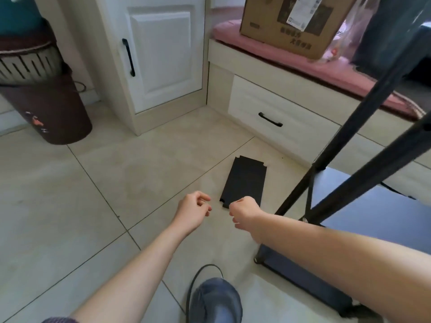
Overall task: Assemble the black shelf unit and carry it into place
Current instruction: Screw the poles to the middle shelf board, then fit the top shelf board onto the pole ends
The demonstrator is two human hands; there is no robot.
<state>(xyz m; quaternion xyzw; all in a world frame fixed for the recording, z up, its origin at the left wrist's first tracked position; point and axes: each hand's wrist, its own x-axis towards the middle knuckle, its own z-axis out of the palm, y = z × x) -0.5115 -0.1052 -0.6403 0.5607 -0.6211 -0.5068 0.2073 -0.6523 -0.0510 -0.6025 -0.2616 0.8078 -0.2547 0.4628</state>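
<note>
A flat black shelf panel (245,183) with notched corners lies on the tiled floor. My right hand (245,212) hovers over its near edge with the fingers curled in, and nothing shows in its grip. Just left of the panel my left hand (194,209) hangs above the floor, its fingers loosely curled and empty. The partly built black shelf unit (326,183) stands at the right. Its slanting poles rise toward the top right corner and its dark bottom shelf (363,210) sits low on the floor.
A white cabinet door (163,57) and a white drawer (275,117) stand behind. A cardboard box (286,22) rests on a pink cushion (338,73). At the left stands a brown bin (53,108). A black cable (198,276) loops by my blue-clad knee (217,301).
</note>
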